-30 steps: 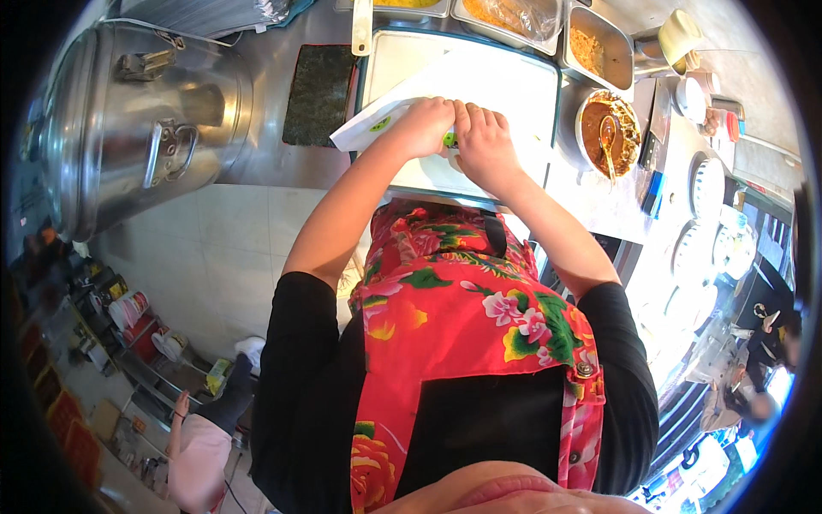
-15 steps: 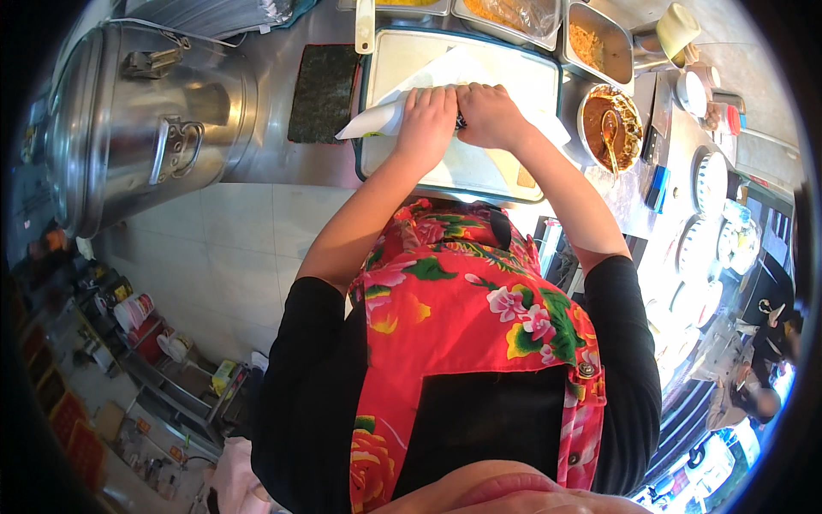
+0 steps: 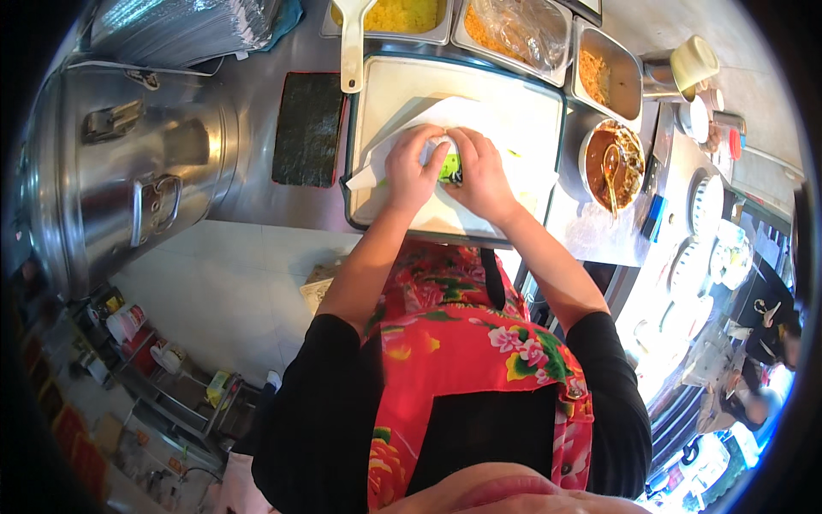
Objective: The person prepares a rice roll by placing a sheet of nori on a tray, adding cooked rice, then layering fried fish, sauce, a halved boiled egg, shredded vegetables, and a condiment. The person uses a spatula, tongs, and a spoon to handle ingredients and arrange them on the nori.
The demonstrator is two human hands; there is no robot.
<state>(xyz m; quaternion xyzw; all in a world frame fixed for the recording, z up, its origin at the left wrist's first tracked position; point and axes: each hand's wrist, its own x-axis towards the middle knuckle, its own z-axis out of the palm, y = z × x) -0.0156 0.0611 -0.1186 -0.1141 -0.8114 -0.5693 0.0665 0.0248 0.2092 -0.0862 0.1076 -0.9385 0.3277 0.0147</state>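
Both my hands are closed round a roll wrapped in white paper with green print (image 3: 450, 169), over a cream board with a dark rim (image 3: 514, 206). My left hand (image 3: 413, 170) grips its left side, and my right hand (image 3: 482, 177) curls over the right side. The thumbs are close together on the near side. Loose white paper (image 3: 452, 110) spreads out beyond and to the left of the fingers. What the wrap holds is hidden. Dark seaweed sheets (image 3: 308, 128) lie left of the board.
Metal pans of yellow filling (image 3: 407, 17), orange shreds (image 3: 484, 38) and brown shreds (image 3: 592, 77) line the far side. A white-handled tool (image 3: 352, 51) overlaps the board's far left corner. Right stands a sauce bowl (image 3: 591, 184) with a spoon (image 3: 610, 163); left, a large steel pot (image 3: 128, 171).
My hands have gone from lying flat along the rolled paper to cupping it, fingers bent and thumbs nearer me. Green print now shows between them. The view has shifted, too.
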